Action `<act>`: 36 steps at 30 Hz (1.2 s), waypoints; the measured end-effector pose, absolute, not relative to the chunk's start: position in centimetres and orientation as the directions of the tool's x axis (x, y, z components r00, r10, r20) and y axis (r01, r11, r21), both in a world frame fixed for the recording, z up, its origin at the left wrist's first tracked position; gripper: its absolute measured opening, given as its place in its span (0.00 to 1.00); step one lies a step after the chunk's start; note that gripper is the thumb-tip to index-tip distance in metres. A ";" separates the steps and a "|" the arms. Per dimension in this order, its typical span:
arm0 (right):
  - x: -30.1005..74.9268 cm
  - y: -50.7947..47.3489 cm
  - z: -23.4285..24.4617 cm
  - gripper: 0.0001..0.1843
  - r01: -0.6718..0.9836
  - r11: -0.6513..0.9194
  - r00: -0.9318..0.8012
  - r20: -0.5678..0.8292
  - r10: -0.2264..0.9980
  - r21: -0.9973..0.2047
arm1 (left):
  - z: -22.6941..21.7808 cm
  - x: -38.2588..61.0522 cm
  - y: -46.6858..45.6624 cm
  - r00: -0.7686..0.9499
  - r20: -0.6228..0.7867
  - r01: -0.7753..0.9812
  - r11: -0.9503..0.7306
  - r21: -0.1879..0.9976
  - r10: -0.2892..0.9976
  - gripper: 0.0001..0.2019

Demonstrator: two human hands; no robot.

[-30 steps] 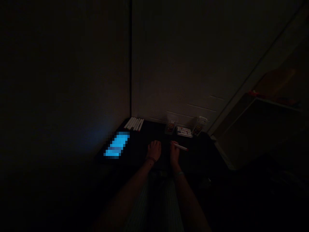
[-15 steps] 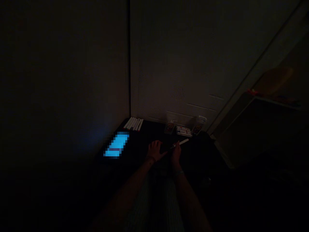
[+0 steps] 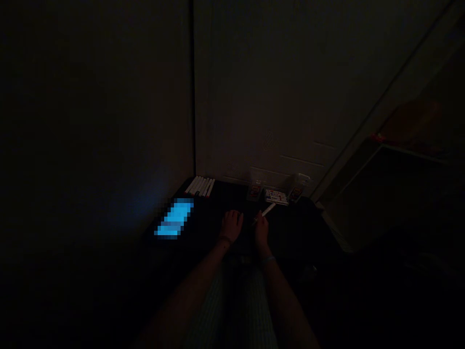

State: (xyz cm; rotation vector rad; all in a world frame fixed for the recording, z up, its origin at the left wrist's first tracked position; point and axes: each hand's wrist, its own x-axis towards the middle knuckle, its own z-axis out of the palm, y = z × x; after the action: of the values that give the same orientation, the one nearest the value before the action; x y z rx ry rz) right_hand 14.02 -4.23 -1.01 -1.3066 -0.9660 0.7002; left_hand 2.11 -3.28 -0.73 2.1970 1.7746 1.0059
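My right hand (image 3: 261, 230) is closed around a white marker (image 3: 269, 210), whose upper end points up and to the right. The marker's lower tip sits close to the dark tabletop (image 3: 290, 232); whether it touches is too dark to tell. To the left, my left hand (image 3: 231, 226) lies on the same surface with its fingers stretched forward, holding nothing I can see. Several white markers (image 3: 200, 186) lie in a row at the back left corner. Behind my right hand is a flat pack of white sticks or pens (image 3: 276, 197), its contents unclear.
A glowing blue, pixelated screen (image 3: 175, 218) lies at the table's left. Two clear packages with dark labels, one on the left (image 3: 255, 190) and one on the right (image 3: 300, 187), stand against the wall (image 3: 254, 97). A shelf-like unit (image 3: 381, 184) is at the right. The room is very dark.
My left thumb, stretched out toward the right before, has drawn in beside the hand. My right hand has moved slightly left, and the marker in it now tilts more steeply.
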 end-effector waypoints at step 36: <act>12.5 -4.4 -0.7 0.21 0.345 0.232 0.256 0.329 0.909 -0.910 | -0.9 1.6 -3.4 0.261 0.345 0.795 -0.404 0.452 0.901 0.19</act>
State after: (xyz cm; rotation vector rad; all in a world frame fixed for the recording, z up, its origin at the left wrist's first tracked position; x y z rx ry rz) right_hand 12.55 -4.35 -0.66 -1.3351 -1.3093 0.6000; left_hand 1.61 -3.38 -0.95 2.3399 1.5960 0.8393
